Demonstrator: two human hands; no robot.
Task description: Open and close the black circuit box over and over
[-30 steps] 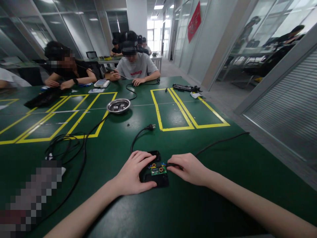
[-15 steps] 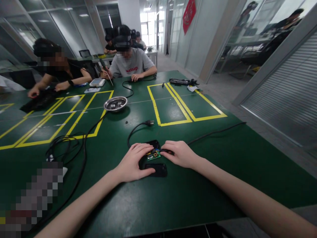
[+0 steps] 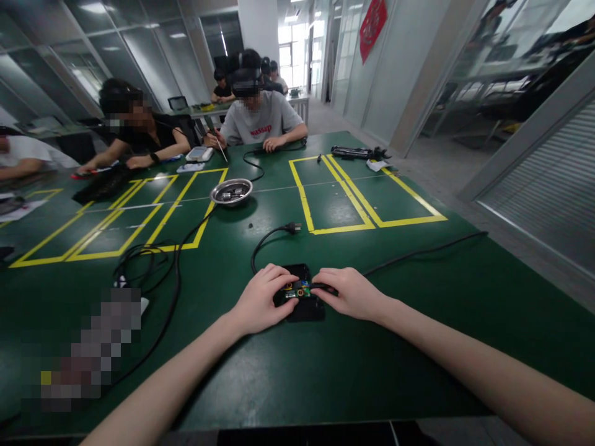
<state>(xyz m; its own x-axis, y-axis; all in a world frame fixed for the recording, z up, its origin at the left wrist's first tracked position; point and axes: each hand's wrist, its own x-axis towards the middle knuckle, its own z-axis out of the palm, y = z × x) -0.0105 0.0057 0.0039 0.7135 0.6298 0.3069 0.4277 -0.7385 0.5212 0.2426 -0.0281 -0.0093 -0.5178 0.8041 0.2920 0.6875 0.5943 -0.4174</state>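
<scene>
A small black open casing (image 3: 304,308) lies on the green table (image 3: 325,371) in front of me, with a green circuit board (image 3: 297,290) showing inside it. My left hand (image 3: 260,300) is curled over the casing's left side, fingers pressed on it. My right hand (image 3: 351,292) grips the black cable (image 3: 418,253) where it enters the casing on the right. A second black cord with a plug (image 3: 292,228) loops away behind the casing.
A metal bowl (image 3: 231,191) with small parts sits mid-table. Yellow tape rectangles (image 3: 353,204) mark the surface. Coiled black cables (image 3: 144,263) lie to the left. Several people sit working at the far side. A black tool (image 3: 356,152) lies far right.
The view has shifted a little. Both hands have closed in tighter on the casing, so less of the circuit board shows than a second ago.
</scene>
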